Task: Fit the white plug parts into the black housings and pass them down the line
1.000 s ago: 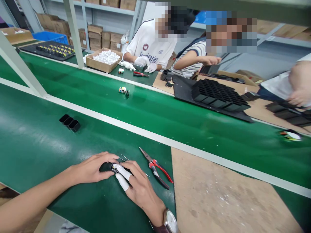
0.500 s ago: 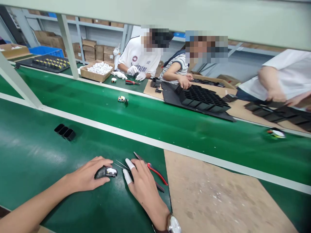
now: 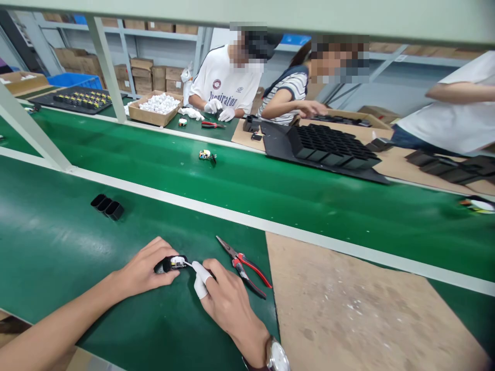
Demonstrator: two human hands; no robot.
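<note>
My left hand (image 3: 149, 265) grips a small black housing (image 3: 161, 266) on the green bench, its open end facing right. Inside that opening shows a circuit board (image 3: 178, 263) with a white part on it. My right hand (image 3: 222, 288), with white covers on two fingertips, pinches thin tweezers (image 3: 187, 264) whose tips touch the board end. Red-handled pliers (image 3: 242, 265) lie open just beyond my right hand. Farther left, a few joined black housings (image 3: 107, 206) stand on the bench.
A brown board (image 3: 359, 304) covers the bench at right. Behind a white rail (image 3: 232, 219), a green belt (image 3: 270, 185) carries a circuit board (image 3: 207, 155). Across it, people work beside a box of white parts (image 3: 154, 117) and rows of black housings (image 3: 332, 147).
My right hand has closed its fingers and brought the tweezer tips to the board in the housing. My left fingers have moved in tighter. The board on the belt has shifted right.
</note>
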